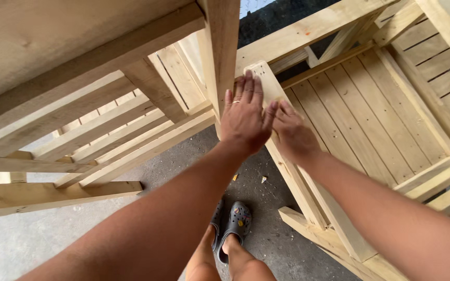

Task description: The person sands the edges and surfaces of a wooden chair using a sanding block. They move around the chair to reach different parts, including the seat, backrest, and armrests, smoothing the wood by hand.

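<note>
Grey concrete floor (37, 234) under me; I'm pressing my left hand (243, 122) and right hand (292, 135), both flat and open, gripping nothing, against the slanted wooden rail (266, 86) of the slatted frame (371, 114) ahead. Probably stiff, heavyish, splintery; best held around the rail's edges.

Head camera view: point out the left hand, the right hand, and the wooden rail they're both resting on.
left hand (244, 120), head view, on the back of the hand.
right hand (294, 134), head view, on the knuckles.
wooden rail (308, 200), head view, on its bare face below the hands.

Both arms are bare, no sleeves. There's a thin pale ring (236, 102) on the left hand (244, 120), and dark clogs (234, 221) with little colourful charms well below that ring.
</note>
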